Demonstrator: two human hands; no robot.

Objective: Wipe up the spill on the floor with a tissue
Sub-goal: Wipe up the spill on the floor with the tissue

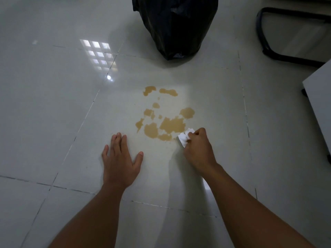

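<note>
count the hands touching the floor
1: the flat left hand rests on the white tiled floor. The right hand grips a crumpled white tissue; its floor contact is unclear.

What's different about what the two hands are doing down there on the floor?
The left hand lies flat on the floor tile with fingers straight, holding nothing; the right hand is curled around a white tissue. The left hand rests clear of the brown spill, while the right hand's tissue sits at the spill's near edge. Both are bare and reach forward from the person.

Two hands — left hand, right hand — one tissue, one spill, one black bag.
</note>
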